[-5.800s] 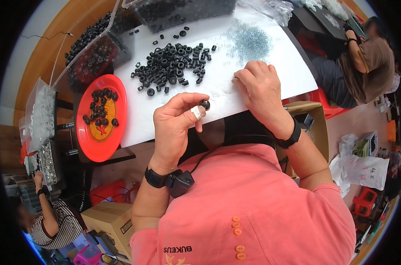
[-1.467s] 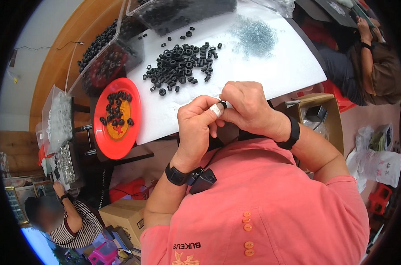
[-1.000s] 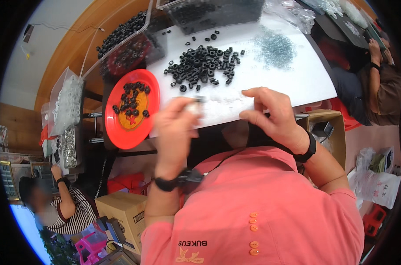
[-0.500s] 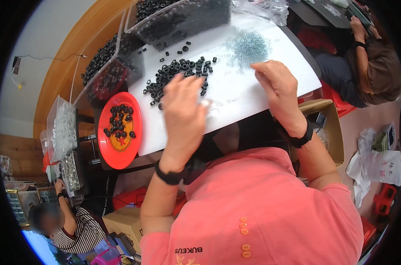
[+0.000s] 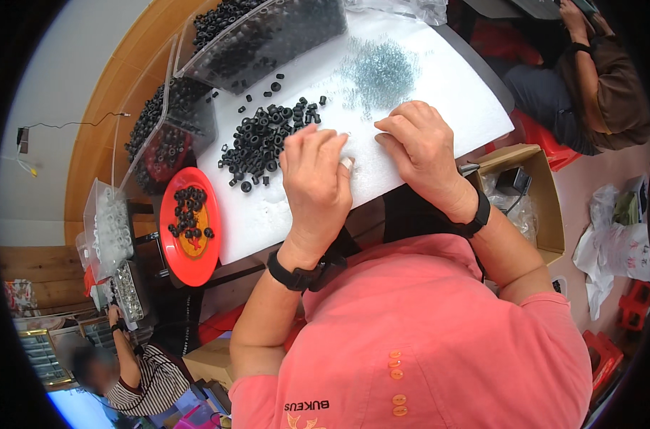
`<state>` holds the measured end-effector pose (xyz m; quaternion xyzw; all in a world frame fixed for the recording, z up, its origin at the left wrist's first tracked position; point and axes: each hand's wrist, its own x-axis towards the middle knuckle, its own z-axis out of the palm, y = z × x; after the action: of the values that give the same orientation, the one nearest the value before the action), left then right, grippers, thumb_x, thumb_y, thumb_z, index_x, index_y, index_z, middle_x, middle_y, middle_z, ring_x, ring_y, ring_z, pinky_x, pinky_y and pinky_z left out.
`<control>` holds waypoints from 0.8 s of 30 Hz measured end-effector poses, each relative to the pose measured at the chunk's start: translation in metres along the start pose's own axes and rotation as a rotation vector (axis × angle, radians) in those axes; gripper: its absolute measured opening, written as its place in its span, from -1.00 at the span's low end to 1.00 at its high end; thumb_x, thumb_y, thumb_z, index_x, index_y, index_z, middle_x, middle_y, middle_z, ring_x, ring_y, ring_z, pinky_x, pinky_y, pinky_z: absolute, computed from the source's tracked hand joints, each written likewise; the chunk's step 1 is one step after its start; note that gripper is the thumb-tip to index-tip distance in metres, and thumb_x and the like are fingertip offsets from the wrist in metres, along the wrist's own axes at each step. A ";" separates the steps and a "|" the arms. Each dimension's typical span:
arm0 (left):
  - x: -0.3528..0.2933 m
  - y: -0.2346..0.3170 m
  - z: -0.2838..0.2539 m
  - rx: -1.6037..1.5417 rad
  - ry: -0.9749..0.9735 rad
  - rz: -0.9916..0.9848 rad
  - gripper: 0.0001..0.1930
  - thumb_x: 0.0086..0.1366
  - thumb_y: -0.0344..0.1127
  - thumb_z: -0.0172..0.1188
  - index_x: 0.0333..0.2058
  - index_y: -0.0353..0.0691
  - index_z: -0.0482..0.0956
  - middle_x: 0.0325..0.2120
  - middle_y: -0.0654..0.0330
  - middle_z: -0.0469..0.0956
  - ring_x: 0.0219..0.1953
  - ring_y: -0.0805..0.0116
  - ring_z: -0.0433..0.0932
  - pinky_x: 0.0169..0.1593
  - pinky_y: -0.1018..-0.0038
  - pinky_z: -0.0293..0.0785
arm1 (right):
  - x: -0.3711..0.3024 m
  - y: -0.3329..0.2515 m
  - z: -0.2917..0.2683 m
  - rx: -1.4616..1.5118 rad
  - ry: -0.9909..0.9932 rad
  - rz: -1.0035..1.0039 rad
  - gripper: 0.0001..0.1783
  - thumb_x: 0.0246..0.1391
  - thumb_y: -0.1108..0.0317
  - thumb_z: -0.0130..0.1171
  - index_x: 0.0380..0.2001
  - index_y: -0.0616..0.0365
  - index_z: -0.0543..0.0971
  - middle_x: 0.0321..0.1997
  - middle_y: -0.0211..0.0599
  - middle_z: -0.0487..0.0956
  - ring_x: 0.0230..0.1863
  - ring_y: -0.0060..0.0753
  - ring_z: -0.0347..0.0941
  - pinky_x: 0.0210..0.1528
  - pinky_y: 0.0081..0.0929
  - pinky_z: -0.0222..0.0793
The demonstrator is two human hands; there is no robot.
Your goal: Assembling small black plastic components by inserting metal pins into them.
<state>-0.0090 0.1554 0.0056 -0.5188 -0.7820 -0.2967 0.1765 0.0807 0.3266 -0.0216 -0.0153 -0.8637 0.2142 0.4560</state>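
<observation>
Over the near part of a white foam sheet (image 5: 454,100), my left hand (image 5: 316,182) has its fingers bent toward the thumb. A small white patch shows at its thumb tip. My right hand (image 5: 421,154) hovers to the right, thumb and forefinger pinched together. Whatever either hand holds is too small or hidden to make out. A heap of small black ring-shaped parts (image 5: 257,139) lies just left of my left hand. Beyond my right hand spreads a patch of fine blue-grey metallic pieces (image 5: 382,75).
At left, a red plate (image 5: 193,270) carries several round black parts. Clear bins (image 5: 289,43) of black parts stand at the back and left, with a box of translucent pieces (image 5: 110,225) farther left. An open cardboard box (image 5: 550,214) sits at right. Two other people work nearby.
My left hand has moved right, away from the black heap. My right hand has come slightly left and nearer to it. The whole view has shifted a little.
</observation>
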 end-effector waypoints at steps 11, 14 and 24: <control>0.018 -0.007 0.021 0.292 0.048 0.015 -0.89 0.11 -0.55 0.19 -0.36 -0.24 0.57 -0.27 0.15 0.48 -0.10 0.06 0.39 -0.07 0.20 0.27 | 0.003 -0.007 -0.002 0.097 0.039 -0.011 -0.80 -0.10 0.56 0.34 -0.33 0.16 0.62 -0.39 -0.28 0.52 -0.31 -0.20 0.48 -0.24 -0.31 0.37; 0.014 -0.002 0.017 0.133 0.129 -0.018 -0.88 0.08 -0.57 0.18 -0.38 -0.24 0.57 -0.30 0.15 0.48 -0.12 0.03 0.39 -0.05 0.19 0.27 | 0.006 -0.016 -0.004 0.437 -0.043 0.265 -0.80 -0.02 0.60 0.30 -0.27 0.21 0.64 -0.43 -0.27 0.51 -0.39 -0.28 0.48 -0.31 -0.41 0.38; -0.007 0.001 -0.033 -0.995 -0.033 -0.654 -0.91 0.37 -0.46 0.20 -0.22 -0.33 0.64 -0.32 0.29 0.62 -0.32 0.58 0.49 -0.27 0.61 0.39 | 0.022 -0.036 0.006 0.788 -0.216 0.209 -0.84 0.09 0.55 0.30 -0.22 0.20 0.67 -0.39 -0.33 0.59 -0.37 -0.48 0.51 -0.36 -0.53 0.37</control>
<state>-0.0062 0.1294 0.0267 -0.2759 -0.6708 -0.6584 -0.2009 0.0693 0.2963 0.0060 0.0950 -0.7524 0.5737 0.3096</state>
